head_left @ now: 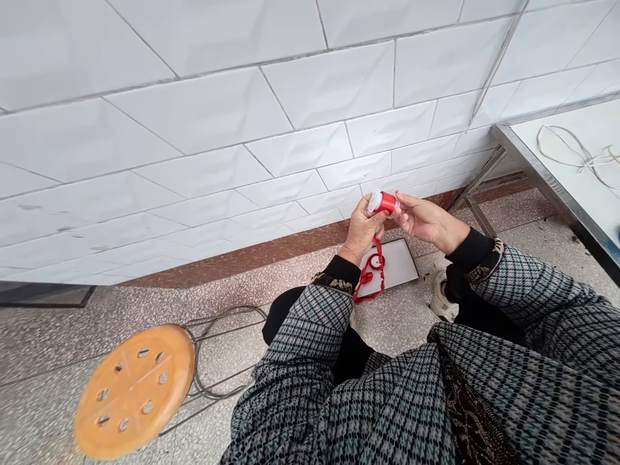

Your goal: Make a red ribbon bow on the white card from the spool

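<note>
A white spool wound with red ribbon [387, 203] is held up in front of me between both hands. My left hand [361, 232] is closed around its white end. The fingertips of my right hand [426, 221] are closed on its other end. Below my left hand, a length of loose red ribbon [378, 248] hangs down to a shallow white tray-like box [402, 261] on the floor. A small red ring-shaped roll [376, 261] and more tangled ribbon show over the box.
To the left stands a round orange stool [135, 387] with a metal frame. A metal-edged table [547, 171] on the right carries loose white cord [584, 155]. White tiled wall [310, 90] rises ahead; my shoe [442, 298] is on the speckled floor.
</note>
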